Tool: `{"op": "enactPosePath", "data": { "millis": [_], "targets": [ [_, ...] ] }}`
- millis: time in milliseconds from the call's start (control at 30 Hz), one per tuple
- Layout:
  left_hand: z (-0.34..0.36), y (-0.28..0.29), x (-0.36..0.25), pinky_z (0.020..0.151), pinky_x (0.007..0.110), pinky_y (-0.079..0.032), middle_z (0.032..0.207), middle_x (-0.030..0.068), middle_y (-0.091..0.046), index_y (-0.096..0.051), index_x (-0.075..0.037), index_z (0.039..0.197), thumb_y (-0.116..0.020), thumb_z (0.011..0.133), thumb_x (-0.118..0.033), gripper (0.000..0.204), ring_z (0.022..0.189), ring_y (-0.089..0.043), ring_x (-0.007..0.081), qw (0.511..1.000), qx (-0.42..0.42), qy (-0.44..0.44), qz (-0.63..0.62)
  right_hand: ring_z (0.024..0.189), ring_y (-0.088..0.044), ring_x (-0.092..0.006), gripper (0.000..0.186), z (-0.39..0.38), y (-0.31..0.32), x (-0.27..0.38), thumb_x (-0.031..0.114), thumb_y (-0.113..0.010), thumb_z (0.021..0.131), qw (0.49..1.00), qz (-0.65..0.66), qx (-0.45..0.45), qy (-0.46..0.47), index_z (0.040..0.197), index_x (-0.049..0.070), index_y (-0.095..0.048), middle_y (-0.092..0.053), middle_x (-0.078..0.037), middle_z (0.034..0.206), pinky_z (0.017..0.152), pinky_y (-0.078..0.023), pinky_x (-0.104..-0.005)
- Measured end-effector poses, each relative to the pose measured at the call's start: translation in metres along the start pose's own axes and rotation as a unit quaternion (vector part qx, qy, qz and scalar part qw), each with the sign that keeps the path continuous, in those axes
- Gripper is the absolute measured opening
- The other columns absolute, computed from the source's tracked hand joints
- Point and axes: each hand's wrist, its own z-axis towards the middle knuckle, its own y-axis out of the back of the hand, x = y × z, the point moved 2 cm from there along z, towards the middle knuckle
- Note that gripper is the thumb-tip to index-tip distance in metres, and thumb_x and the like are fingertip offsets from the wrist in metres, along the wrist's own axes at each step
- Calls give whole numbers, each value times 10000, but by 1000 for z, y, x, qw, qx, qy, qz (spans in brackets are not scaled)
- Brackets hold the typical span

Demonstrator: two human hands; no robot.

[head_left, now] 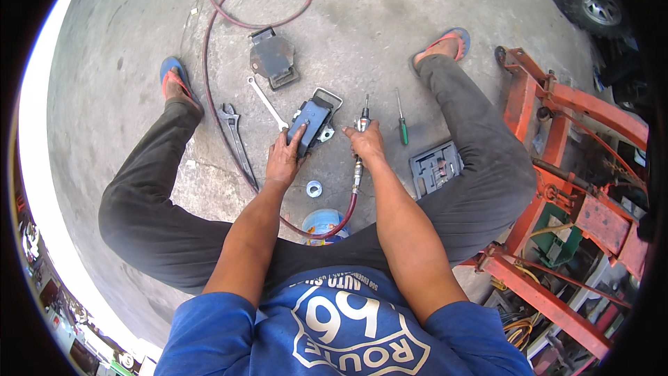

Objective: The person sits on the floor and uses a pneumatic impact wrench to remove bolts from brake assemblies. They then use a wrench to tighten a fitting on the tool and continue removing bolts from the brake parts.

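Note:
My left hand (pixel 282 161) grips the near end of a blue-grey metal bracket-like part (pixel 314 115) with a wire loop at its far end. In my right hand (pixel 367 143) is a pneumatic die grinder (pixel 363 122), fingers wrapped round it, its thin bit pointing away from me. A dark red air hose (pixel 353 203) joins the tool's near end through a metal fitting. A similar, rustier metal part (pixel 273 54) lies farther off. Left of the held part are a combination wrench (pixel 267 102) and an adjustable wrench (pixel 237 141).
Right of the grinder lie a green-handled screwdriver (pixel 403 131) and a grey bit case (pixel 437 167). A small white ring (pixel 314 189) and a light-blue tub (pixel 321 221) are between my legs. A red steel frame on wheels (pixel 522 104) stands at right, a tyre (pixel 598 8) beyond.

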Motion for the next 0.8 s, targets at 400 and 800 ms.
{"op": "enactPosePath", "data": {
  "millis": [400, 800],
  "targets": [
    [7, 21, -6, 1000, 507, -527, 1305, 220, -478, -319, -371, 1588, -904, 756, -179, 1036, 1200, -582, 474, 993, 22, -5, -116, 649, -631, -217, 653, 6, -8, -2, 254, -849, 844, 1000, -17, 12, 14, 1227, -62, -426, -639, -180, 923, 511, -532, -384],
    [72, 78, -61, 921, 473, -569, 1118, 251, -698, -500, -190, 1509, -952, 644, -451, 1011, 1045, -707, 432, 993, 5, -62, -103, 651, -636, -239, 622, 7, -6, -4, 315, -811, 880, 996, -19, -38, 73, 1208, -46, -424, -634, -172, 879, 521, -532, -399]
  ]
}}
